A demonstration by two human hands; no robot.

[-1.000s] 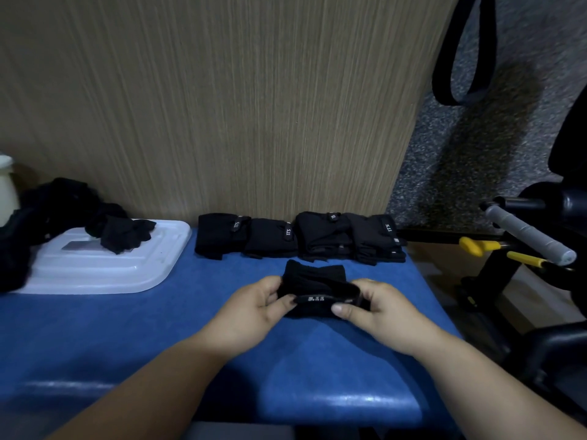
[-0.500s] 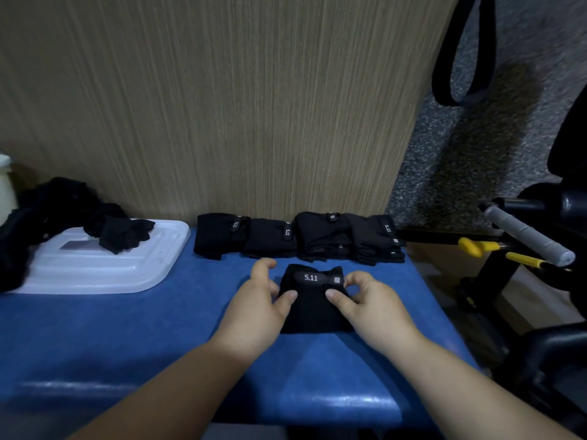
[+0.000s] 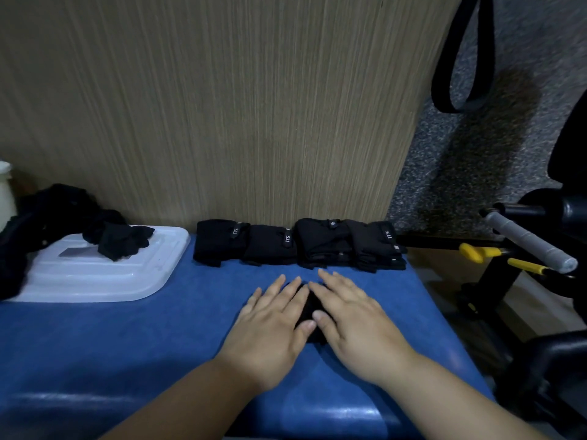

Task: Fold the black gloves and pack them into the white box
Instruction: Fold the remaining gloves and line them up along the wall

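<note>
A folded black glove lies on the blue padded surface, mostly hidden under my hands. My left hand and my right hand press flat on it side by side, fingers straight. Behind them, a row of folded black gloves lines the wooden wall. A white box lid sits at the left with a loose black glove on it. A heap of unfolded black gloves lies at the far left.
A wood-grain panel rises directly behind the surface. To the right, off the edge, stands black exercise equipment with a grey-taped handle and yellow parts. A black strap loop hangs above. A pale container sits at the far left.
The glove went from held between both hands to folded over with its label on top. Both hands have now flattened out and press down on it.
</note>
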